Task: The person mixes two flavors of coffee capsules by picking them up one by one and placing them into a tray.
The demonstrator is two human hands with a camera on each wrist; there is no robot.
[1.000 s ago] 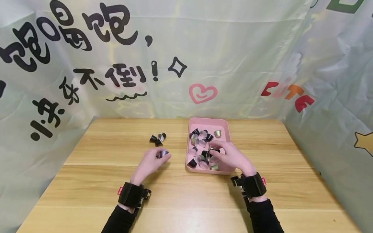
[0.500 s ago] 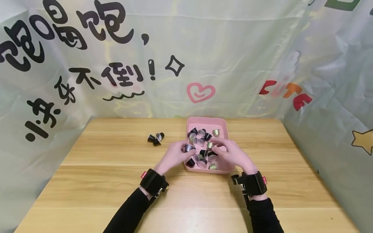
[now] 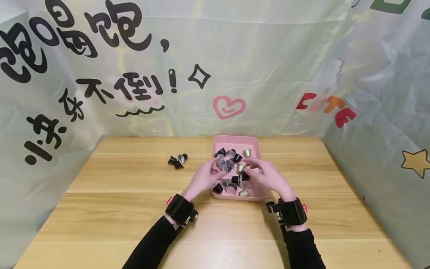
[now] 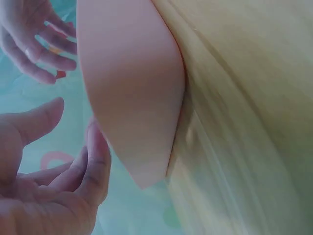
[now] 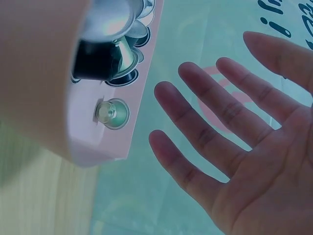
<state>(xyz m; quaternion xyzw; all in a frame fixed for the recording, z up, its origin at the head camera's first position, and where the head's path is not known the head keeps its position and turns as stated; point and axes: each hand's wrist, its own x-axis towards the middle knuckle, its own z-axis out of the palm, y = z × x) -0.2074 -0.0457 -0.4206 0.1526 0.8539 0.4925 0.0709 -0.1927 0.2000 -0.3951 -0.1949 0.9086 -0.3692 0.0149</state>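
A pink tray [image 3: 252,138] holds a pile of coffee capsules in black, silver and gold. Over its left side hovers my left hand [image 3: 204,178], thumb and fingers parted with nothing between them. Just beyond those fingertips are greyish capsules [image 3: 224,166], blurred in the head view. My right hand [image 3: 271,178] reaches over the tray's right side. In the right wrist view its fingers [image 5: 203,137] are spread and the palm is bare. A gold capsule [image 3: 240,169] lies close to the right fingertips. In the left wrist view the tray's outer wall [image 4: 132,93] hides the capsules.
Several black capsules [image 3: 178,164] sit in a small cluster on the wooden table [image 3: 127,209], left of the tray. Another gold capsule [image 3: 247,153] stands apart near the tray's far end. A printed cloth backdrop [image 3: 268,67] rises behind the table.
My left hand has carried a purplish-grey capsule from the table rightward over the tray and let it go. My right hand has released a gold capsule, its fingers now parted.
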